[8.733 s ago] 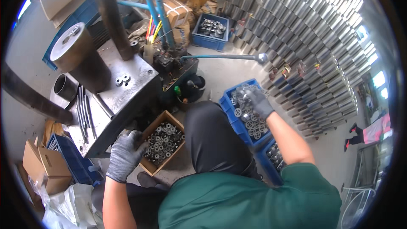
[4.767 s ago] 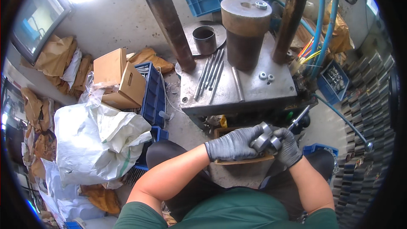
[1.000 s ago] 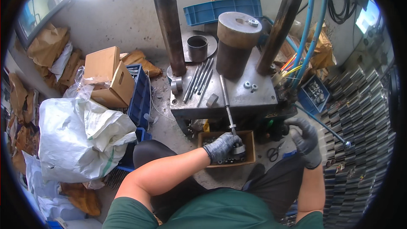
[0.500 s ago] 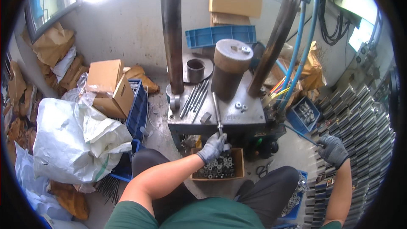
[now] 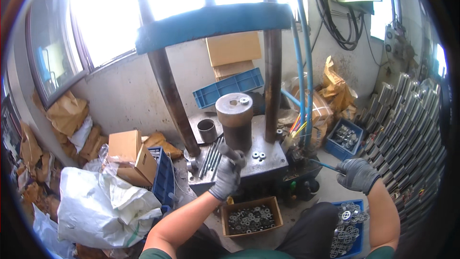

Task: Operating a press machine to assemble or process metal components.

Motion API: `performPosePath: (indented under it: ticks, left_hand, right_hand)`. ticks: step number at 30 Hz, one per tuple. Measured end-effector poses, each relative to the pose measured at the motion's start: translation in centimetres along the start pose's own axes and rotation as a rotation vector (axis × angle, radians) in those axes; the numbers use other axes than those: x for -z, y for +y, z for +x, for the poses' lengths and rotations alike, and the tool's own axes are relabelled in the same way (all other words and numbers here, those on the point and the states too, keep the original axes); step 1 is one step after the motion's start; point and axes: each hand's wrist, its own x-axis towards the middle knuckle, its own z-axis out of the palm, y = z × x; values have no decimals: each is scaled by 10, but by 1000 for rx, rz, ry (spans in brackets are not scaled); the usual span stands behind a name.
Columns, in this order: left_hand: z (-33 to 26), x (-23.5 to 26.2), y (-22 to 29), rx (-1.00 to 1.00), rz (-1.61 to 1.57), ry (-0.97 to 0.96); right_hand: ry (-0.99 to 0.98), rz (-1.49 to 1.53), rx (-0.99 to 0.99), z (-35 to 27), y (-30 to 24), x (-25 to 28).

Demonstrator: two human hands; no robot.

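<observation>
My left hand [image 5: 225, 178], in a grey glove, is closed round a thick metal rod [image 5: 231, 152] at the front edge of the press table. The rod's blunt end points up toward me, in front of the upright steel cylinder [image 5: 234, 115]. My right hand [image 5: 358, 175], gloved too, is closed at the end of a thin blue lever [image 5: 324, 164] to the right of the press. Several slim steel rods [image 5: 210, 158] lie on the press table [image 5: 230, 178], left of my left hand. Small ring-shaped parts [image 5: 259, 155] lie right of it, and one more ring [image 5: 244, 101] rests on the cylinder.
A cardboard box of small metal parts [image 5: 280, 221] stands below the press. Blue bins [image 5: 357, 149] and stacked metal tubes [image 5: 407, 129] are at the right. A white sack [image 5: 103, 206] and an opened carton [image 5: 125, 146] fill the left. The blue crossbeam [image 5: 215, 26] spans above.
My view has tilted up, bringing the crossbeam and windows in. My left hand has raised the rod, tipping its end toward me. My right hand stays at the lever.
</observation>
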Motion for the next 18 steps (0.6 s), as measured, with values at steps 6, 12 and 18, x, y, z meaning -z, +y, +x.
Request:
performPosePath:
  ticks: [6,12,18]
  left_hand:
    - [165,3,50,0,241,139]
    - [264,34,30,193,312,122]
    - [285,11,27,350,659,180]
  right_hand:
    - [-32,31,-14,-1,4,-2]
    - [-45,73,-24,2,-7,9]
    - [-43,102,-34,-2,-5,8]
